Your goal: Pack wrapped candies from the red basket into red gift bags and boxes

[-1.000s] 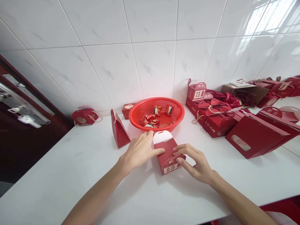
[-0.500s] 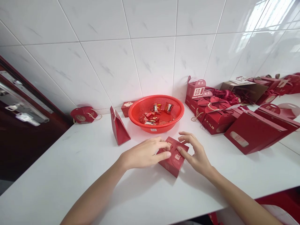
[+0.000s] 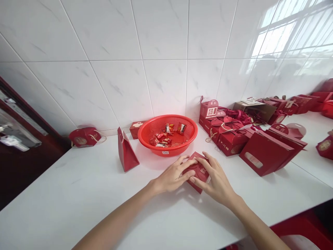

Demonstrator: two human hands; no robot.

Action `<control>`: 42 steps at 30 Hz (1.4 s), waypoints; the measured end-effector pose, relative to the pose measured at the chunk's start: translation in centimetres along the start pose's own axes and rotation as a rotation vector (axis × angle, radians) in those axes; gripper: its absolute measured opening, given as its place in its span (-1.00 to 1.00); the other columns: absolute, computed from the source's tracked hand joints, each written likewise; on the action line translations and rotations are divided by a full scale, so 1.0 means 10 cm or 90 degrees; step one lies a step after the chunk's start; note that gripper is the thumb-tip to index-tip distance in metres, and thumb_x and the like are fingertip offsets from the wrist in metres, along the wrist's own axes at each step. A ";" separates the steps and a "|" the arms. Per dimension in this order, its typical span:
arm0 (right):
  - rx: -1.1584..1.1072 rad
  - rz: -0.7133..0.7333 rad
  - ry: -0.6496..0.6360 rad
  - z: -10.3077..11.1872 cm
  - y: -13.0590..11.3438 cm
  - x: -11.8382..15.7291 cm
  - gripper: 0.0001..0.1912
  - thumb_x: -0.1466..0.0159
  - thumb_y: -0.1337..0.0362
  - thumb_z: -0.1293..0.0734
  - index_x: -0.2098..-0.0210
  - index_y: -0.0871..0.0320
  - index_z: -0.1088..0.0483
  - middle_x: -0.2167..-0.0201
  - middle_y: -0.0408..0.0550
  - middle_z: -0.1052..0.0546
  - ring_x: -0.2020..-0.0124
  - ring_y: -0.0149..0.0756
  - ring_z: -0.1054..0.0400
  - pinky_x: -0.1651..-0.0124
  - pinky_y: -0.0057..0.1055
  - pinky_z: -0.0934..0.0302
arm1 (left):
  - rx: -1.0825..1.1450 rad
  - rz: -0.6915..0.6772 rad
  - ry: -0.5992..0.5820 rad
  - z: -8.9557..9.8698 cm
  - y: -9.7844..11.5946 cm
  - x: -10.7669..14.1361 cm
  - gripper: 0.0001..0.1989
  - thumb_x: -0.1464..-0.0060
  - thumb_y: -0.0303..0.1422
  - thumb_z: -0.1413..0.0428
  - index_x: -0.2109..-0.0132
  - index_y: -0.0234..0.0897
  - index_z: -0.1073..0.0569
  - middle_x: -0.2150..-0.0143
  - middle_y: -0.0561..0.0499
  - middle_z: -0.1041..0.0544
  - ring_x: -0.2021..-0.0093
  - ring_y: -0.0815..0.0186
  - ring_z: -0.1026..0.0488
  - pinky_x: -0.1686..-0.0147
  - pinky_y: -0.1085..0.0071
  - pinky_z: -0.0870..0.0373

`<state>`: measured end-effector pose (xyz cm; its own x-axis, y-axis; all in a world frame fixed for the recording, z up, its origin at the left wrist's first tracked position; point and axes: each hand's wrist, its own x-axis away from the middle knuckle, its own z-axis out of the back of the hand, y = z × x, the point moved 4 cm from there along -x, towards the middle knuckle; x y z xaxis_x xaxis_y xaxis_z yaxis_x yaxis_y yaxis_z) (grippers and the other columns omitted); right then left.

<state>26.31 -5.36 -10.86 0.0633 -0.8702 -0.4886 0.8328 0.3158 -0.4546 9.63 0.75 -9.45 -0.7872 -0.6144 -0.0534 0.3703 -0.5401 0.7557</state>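
Observation:
A small red gift box (image 3: 199, 173) with gold lettering lies on the white counter (image 3: 156, 222) in front of me, set at an angle. Over its left side reaches my left hand (image 3: 173, 176), closed on it with fingers and thumb on the top. My right hand (image 3: 219, 182) grips the opposite side, its fingers bent across the top flaps and its thumb near my left thumb. Parts of the lid are hidden under the fingers. Just behind the box stands a red plastic basket (image 3: 168, 150) holding several wrapped candies (image 3: 166, 135).
Left of the basket stand a folded red box (image 3: 127, 152), a rounded red box (image 3: 85, 136) and a small red box (image 3: 134, 130). Several red gift boxes (image 3: 230, 142), red bags (image 3: 265, 152) and a cardboard carton (image 3: 267, 113) crowd the right. A tiled wall (image 3: 163, 86) rises behind.
My right hand has moved left over the box, its fingers now across the top and its thumb near my left one. The view has shifted slightly up and to the right.

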 end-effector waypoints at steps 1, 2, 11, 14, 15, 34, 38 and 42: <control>0.014 -0.011 0.001 0.02 0.03 0.01 -0.41 -0.30 -0.11 -0.36 -0.21 0.05 -0.38 -0.26 0.24 -0.38 -0.24 0.17 -0.33 -0.14 0.12 -0.37 | 0.042 -0.016 0.012 -0.07 -0.08 -0.02 -0.45 -0.40 -0.04 0.11 -0.41 -0.10 -0.23 -0.47 -0.12 -0.15 -0.49 0.11 -0.01 -0.43 0.09 -0.04; 0.021 -0.013 0.001 0.06 0.06 0.02 -0.44 -0.30 -0.08 -0.35 -0.20 0.05 -0.40 -0.22 0.23 -0.42 -0.19 0.14 -0.38 -0.10 0.10 -0.39 | 0.089 -0.023 0.034 -0.14 -0.17 -0.03 -0.43 -0.41 -0.05 0.14 -0.45 -0.11 -0.16 -0.49 -0.12 -0.11 -0.49 0.14 -0.02 -0.43 0.09 -0.03; 0.025 -0.004 0.203 1.34 0.35 -1.05 -0.55 -0.27 -0.05 -0.37 -0.04 0.04 -0.50 0.03 0.06 -0.58 -0.01 0.04 -0.45 -0.10 -0.05 -0.29 | 0.153 -0.025 0.076 -0.45 -0.45 -0.05 -0.51 -0.30 -0.20 -0.03 -0.31 -0.22 -0.30 -0.28 -0.20 -0.34 -0.06 0.21 -0.45 -0.22 0.14 -0.34; 0.103 -0.126 0.245 1.52 0.63 -1.73 -0.48 -0.26 -0.03 -0.34 -0.10 0.12 -0.47 0.06 0.11 -0.57 -0.02 0.03 -0.43 -0.11 -0.11 -0.26 | 0.115 -0.047 0.090 -0.43 -0.38 -0.04 -0.65 -0.28 -0.33 -0.02 -0.17 -0.20 -0.43 -0.21 -0.17 -0.40 0.02 0.25 -0.49 -0.16 0.22 -0.40; 0.138 -0.167 0.230 1.49 0.73 -1.92 -0.46 -0.26 -0.01 -0.34 -0.12 0.17 -0.45 0.06 0.15 -0.57 -0.03 0.04 -0.42 -0.10 -0.13 -0.26 | 0.108 -0.048 0.093 -0.43 -0.36 -0.04 -0.67 -0.28 -0.36 -0.01 -0.14 -0.21 -0.46 -0.19 -0.16 -0.41 0.02 0.25 -0.50 -0.15 0.24 -0.41; 0.276 -0.329 0.101 0.65 1.53 -2.41 -0.47 -0.37 0.03 -0.21 -0.19 0.22 -0.40 -0.10 0.31 -0.46 -0.14 0.12 -0.31 -0.06 -0.17 -0.23 | 0.065 -0.030 0.064 -0.73 -0.94 -0.37 -0.66 0.13 -0.55 -0.18 0.19 -0.17 -0.68 0.03 -0.10 -0.57 0.07 0.16 -0.55 -0.03 0.28 -0.44; 0.279 -0.324 0.080 0.66 1.54 -2.43 -0.44 -0.37 0.00 -0.21 -0.21 0.23 -0.37 -0.11 0.31 -0.45 -0.16 0.12 -0.30 -0.05 -0.18 -0.24 | 0.071 -0.020 0.055 -0.70 -0.91 -0.36 -0.69 0.13 -0.55 -0.19 0.22 -0.17 -0.68 0.03 -0.09 -0.56 0.06 0.16 -0.54 -0.04 0.28 -0.43; 0.284 -0.312 0.071 0.66 1.58 -2.44 -0.46 -0.37 -0.01 -0.21 -0.19 0.19 -0.38 -0.09 0.28 -0.46 -0.16 0.11 -0.31 -0.05 -0.19 -0.24 | 0.068 -0.015 0.056 -0.68 -0.87 -0.35 -0.67 0.18 -0.60 -0.16 0.26 -0.20 -0.68 0.03 -0.09 -0.56 0.08 0.17 -0.55 -0.01 0.29 -0.45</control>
<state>41.56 18.36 -1.21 -0.4172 -0.8210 -0.3897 0.8998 -0.3131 -0.3037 12.51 3.66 -20.31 -0.7472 -0.6528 -0.1248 0.2947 -0.4937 0.8182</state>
